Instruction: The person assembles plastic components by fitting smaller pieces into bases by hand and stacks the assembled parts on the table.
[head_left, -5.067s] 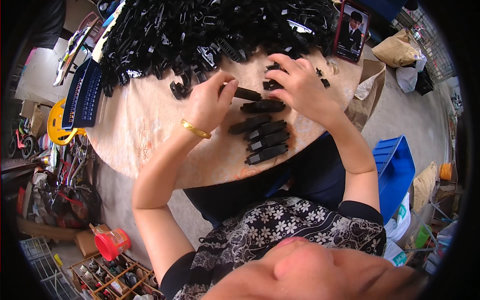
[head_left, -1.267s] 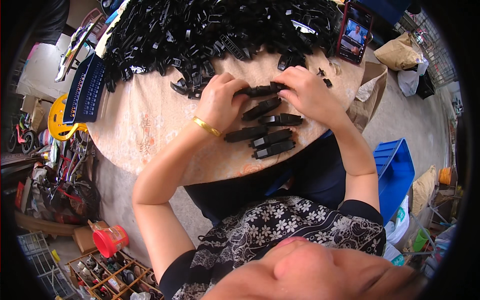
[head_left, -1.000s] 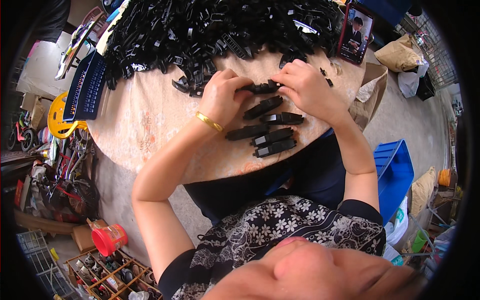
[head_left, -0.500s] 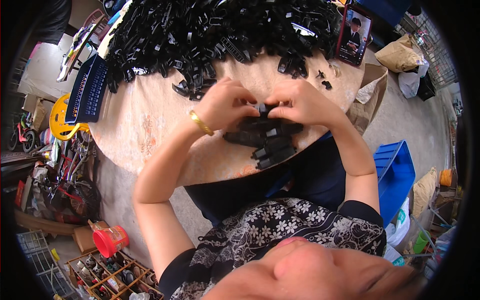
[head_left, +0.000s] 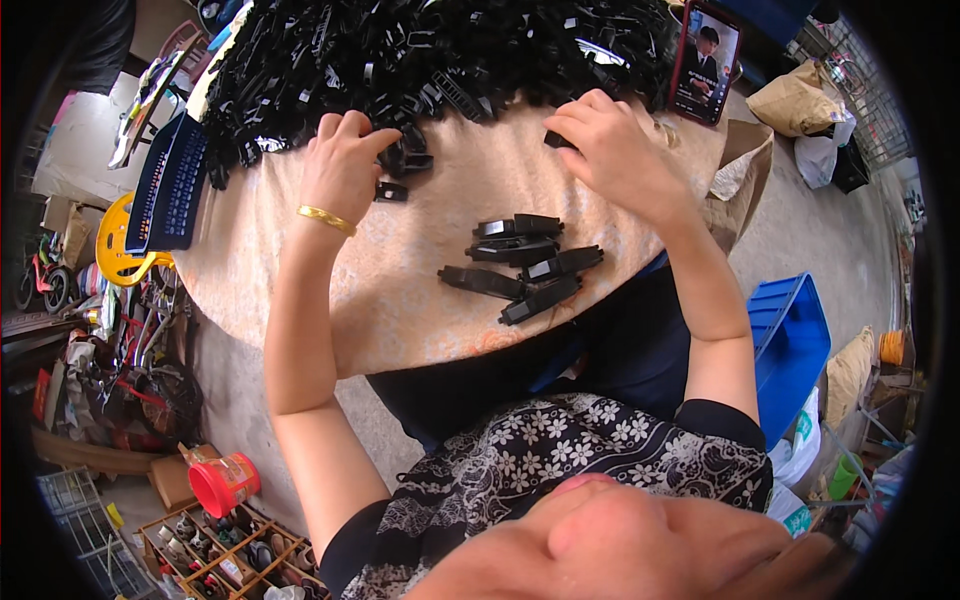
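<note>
My left hand [head_left: 340, 168] is at the near left edge of a big heap of black plastic parts [head_left: 300, 80]. Its fingers bend downward and apart, one reaching toward loose black parts [head_left: 408, 155] beside it; the other fingertips are hidden. My right hand [head_left: 615, 155], over the cloth at the right, pinches a small black plastic piece [head_left: 558, 139] between thumb and fingers. Between my forearms, near the table's front edge, several longer black plastic pieces [head_left: 515, 250] lie in a loose group, some overlapping. Neither hand touches that group.
A peach patterned cloth [head_left: 270, 240] covers the round table. A phone [head_left: 705, 65] showing a video stands at the back right. To the left, a dark blue basket [head_left: 165, 185] rests on a yellow stool [head_left: 112, 240]. A blue crate [head_left: 790, 335] is at the right; a red bucket [head_left: 222, 485] sits lower left.
My hands have parted from over the near group of black pieces. The left moved left toward the heap, the right up and right with a small black piece. The near group is now uncovered.
</note>
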